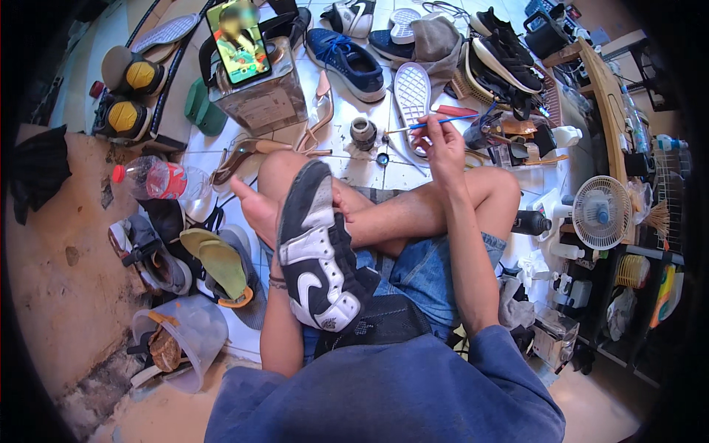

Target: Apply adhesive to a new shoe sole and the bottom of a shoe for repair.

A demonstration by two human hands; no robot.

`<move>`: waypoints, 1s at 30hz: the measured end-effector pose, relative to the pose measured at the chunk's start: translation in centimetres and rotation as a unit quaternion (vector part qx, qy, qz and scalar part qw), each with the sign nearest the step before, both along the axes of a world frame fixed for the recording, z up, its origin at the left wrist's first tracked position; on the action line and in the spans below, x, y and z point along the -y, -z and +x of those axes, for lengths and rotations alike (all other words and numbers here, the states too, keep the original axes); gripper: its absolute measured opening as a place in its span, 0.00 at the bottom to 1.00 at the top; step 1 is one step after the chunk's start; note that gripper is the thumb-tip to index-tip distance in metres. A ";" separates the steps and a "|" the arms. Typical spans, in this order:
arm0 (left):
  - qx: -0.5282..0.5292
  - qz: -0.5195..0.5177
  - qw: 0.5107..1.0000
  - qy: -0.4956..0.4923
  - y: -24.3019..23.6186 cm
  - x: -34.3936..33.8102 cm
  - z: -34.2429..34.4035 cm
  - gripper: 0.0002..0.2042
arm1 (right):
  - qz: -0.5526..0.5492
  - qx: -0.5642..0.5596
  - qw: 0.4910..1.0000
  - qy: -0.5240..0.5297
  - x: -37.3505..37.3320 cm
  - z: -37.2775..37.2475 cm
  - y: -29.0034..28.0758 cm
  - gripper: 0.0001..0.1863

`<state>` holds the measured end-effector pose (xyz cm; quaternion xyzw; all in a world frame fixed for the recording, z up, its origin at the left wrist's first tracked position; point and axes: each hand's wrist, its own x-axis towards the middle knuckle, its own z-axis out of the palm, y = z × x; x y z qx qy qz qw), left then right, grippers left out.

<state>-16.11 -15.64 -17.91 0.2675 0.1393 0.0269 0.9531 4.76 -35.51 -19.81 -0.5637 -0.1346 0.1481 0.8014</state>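
Observation:
My left hand (260,213) holds a black and white high-top sneaker (309,269) over my lap. Its sole is tipped up to the left, and most of the palm is behind the shoe. Fingertips show at the shoe's right side. Raised above my right knee, my right hand (443,148) pinches a thin brush (461,117) with a blue handle. The brush's pale tip points left, a little short of a small open jar (363,131) that stands on the tiles. A round dark cap (382,159) lies just in front of the jar.
A phone (240,44) leans on a worn metal tin (269,96). Beyond the jar lie a blue sneaker (346,65), a white sole (412,92) and several dark shoes. Sandals and a plastic bottle (162,179) are at left; a small fan (602,212) stands at right.

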 end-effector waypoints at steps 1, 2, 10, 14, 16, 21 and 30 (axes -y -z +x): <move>-0.004 -0.003 0.999 0.048 2.3 -0.1 -0.2 0.36 | 0.008 -0.001 1.000 0.000 0.1 -0.2 -0.2 0.15; -0.010 -0.008 0.995 0.101 2.2 0.2 0.1 0.34 | 0.010 -0.005 1.000 0.003 0.6 -0.3 -0.3 0.15; -0.027 0.071 0.996 0.044 -0.1 1.9 0.3 0.21 | 0.032 -0.027 0.999 0.033 3.7 -3.2 -0.4 0.10; -0.019 0.131 0.989 0.070 -0.4 2.1 0.2 0.21 | 0.076 -0.020 0.997 0.022 4.6 -6.0 -1.6 0.09; -0.011 0.131 0.989 0.066 -1.1 2.4 0.0 0.21 | 0.085 -0.003 0.996 0.019 4.5 -8.0 -3.7 0.08; 0.005 0.161 0.985 0.055 -3.2 2.6 0.5 0.19 | 0.116 0.049 0.992 0.033 4.7 -11.1 -7.7 0.08; 0.032 0.085 0.986 0.141 -7.0 3.7 1.4 0.20 | 0.116 0.139 0.983 0.006 5.2 -10.8 -10.6 0.09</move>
